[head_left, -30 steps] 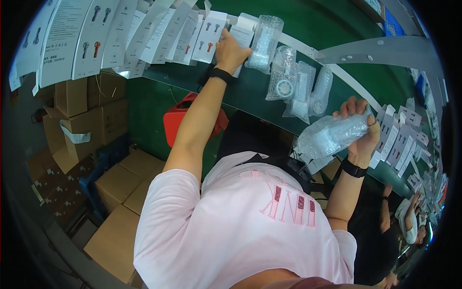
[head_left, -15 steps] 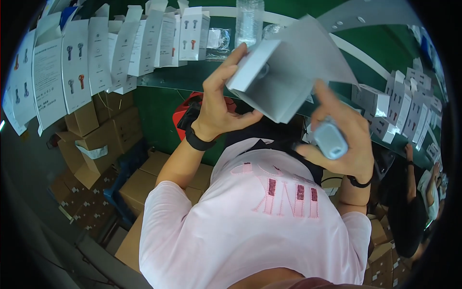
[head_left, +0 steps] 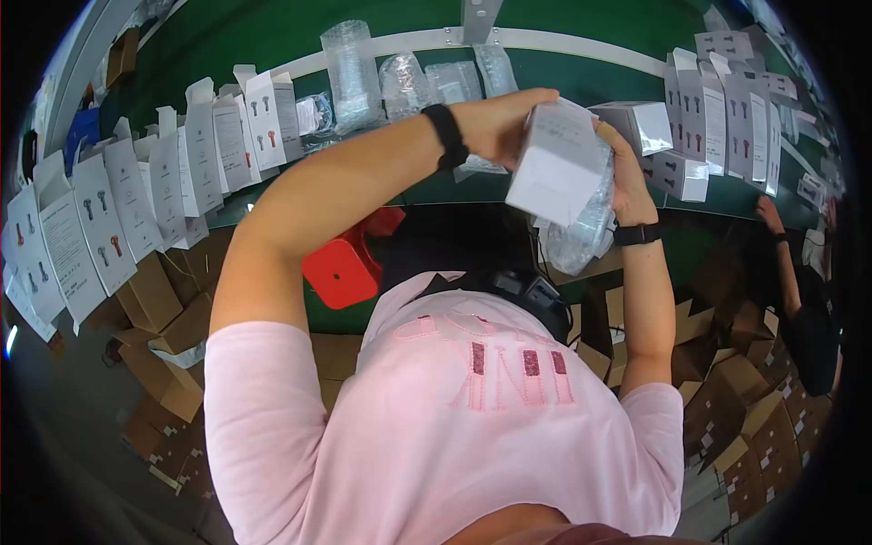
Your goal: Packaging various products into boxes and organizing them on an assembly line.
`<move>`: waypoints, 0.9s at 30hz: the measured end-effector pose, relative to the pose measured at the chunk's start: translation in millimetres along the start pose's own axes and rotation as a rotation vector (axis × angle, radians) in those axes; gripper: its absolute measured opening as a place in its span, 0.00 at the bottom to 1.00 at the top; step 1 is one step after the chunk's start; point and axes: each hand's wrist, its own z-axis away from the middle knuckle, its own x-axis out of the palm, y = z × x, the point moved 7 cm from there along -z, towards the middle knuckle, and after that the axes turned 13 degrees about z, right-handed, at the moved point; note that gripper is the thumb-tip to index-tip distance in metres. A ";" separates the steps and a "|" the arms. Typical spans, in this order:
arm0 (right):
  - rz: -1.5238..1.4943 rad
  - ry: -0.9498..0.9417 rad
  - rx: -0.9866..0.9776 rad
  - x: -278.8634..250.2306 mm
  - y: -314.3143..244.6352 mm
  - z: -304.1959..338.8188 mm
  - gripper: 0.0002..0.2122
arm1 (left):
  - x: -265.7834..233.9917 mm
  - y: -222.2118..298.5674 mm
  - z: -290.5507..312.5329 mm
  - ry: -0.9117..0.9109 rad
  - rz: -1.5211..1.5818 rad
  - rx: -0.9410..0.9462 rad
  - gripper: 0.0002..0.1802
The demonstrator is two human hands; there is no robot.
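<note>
A white carton [head_left: 556, 168] is tilted between my two hands above the near edge of the green table. My left hand [head_left: 505, 127] reaches across and grips the carton's far left side, its fingertips over the top. On the other side my right hand [head_left: 627, 177] is curled round a bundle of clear bubble wrap [head_left: 581, 238], which hangs against the carton's right side. The right fingers also touch the carton's edge. What lies inside the wrap, if anything, cannot be made out, and the carton hides part of the bundle.
Open printed cartons [head_left: 109, 218] line the table's left side. Bubble-wrap pieces [head_left: 352, 82] lie along a white rail [head_left: 409, 41] at the back. More cartons [head_left: 727, 118] stand at right, near another person's arm [head_left: 786, 263]. Below are a red stool-like object [head_left: 343, 271] and brown boxes [head_left: 150, 295].
The carton has turned, and its open inside no longer shows. The blue-grey handheld object has left my right hand, which now holds bubble wrap beside the carton. My view has shifted.
</note>
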 end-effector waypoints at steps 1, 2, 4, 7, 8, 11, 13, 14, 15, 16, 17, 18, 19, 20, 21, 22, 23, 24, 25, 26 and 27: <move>-0.051 -0.013 -0.009 -4.2 -0.7 -5.9 0.16 | -1.1 1.3 -6.1 0.104 -0.031 -0.054 0.29; -0.060 -0.034 -0.009 -10.0 -3.4 -3.6 0.16 | -2.8 0.5 -10.3 0.211 -0.059 -0.107 0.29; -0.063 -0.079 0.003 -4.9 -7.6 14.1 0.17 | 5.7 -2.6 -15.9 0.134 -0.058 -0.086 0.29; 0.039 0.103 0.006 -18.8 -5.9 29.8 0.15 | -0.8 -14.2 -10.1 0.078 -0.026 -0.072 0.29; 0.041 0.094 0.009 -17.4 -8.1 38.1 0.15 | -1.4 -17.7 -8.5 0.033 -0.040 -0.064 0.29; 0.467 -0.071 -0.146 7.6 -34.1 89.0 0.13 | 9.6 -22.4 31.9 0.049 -0.048 0.013 0.28; 0.592 -0.083 -0.440 32.1 -73.9 127.6 0.12 | 17.4 -25.9 55.5 0.014 0.016 0.131 0.25; 0.639 -0.164 -0.550 40.2 -95.4 145.7 0.12 | 22.7 -27.7 67.8 0.036 0.004 0.199 0.25; 0.543 -0.134 -0.693 41.5 -120.6 172.6 0.12 | 39.3 -30.0 73.3 0.091 -0.028 0.182 0.25; 0.447 -0.145 -0.843 47.9 -141.4 189.1 0.13 | 49.8 -36.5 74.1 0.066 -0.030 0.176 0.25; 0.343 -0.179 -0.960 55.8 -160.4 204.9 0.15 | 58.0 -35.9 75.3 0.068 -0.100 0.278 0.27; 0.232 -0.215 -1.073 62.5 -179.0 219.5 0.17 | 66.8 -35.3 77.9 0.073 -0.169 0.378 0.28; 0.206 -0.244 -1.132 74.9 -193.6 226.8 0.18 | 75.1 -35.0 83.7 0.059 -0.189 0.490 0.29; 0.180 -0.275 -1.190 88.1 -206.3 232.2 0.20 | 83.0 -30.5 92.0 0.010 -0.337 0.612 0.29; -0.007 -0.392 -1.108 98.6 -214.1 230.5 0.18 | 92.0 -26.6 103.0 -0.041 -0.483 0.734 0.29; 0.009 -0.386 -1.113 107.4 -211.6 235.0 0.18 | 96.4 -27.8 111.0 -0.052 -0.457 0.785 0.28; 0.066 -0.408 -1.111 119.8 -206.7 238.3 0.17 | 102.2 -32.7 118.6 -0.067 -0.453 0.787 0.28; 0.117 -0.438 -1.106 133.7 -200.4 239.1 0.16 | 109.9 -34.3 132.8 -0.018 -0.597 0.872 0.28; 0.167 -0.471 -1.096 149.0 -192.2 237.6 0.15 | 113.4 -34.8 145.0 0.040 -0.740 0.955 0.27; 0.215 -0.504 -1.085 163.9 -183.3 235.7 0.14 | 112.9 -36.0 144.6 0.021 -0.777 0.997 0.25; 0.265 -0.535 -1.074 178.1 -174.5 234.7 0.13 | 109.8 -41.2 142.9 0.019 -0.773 1.003 0.25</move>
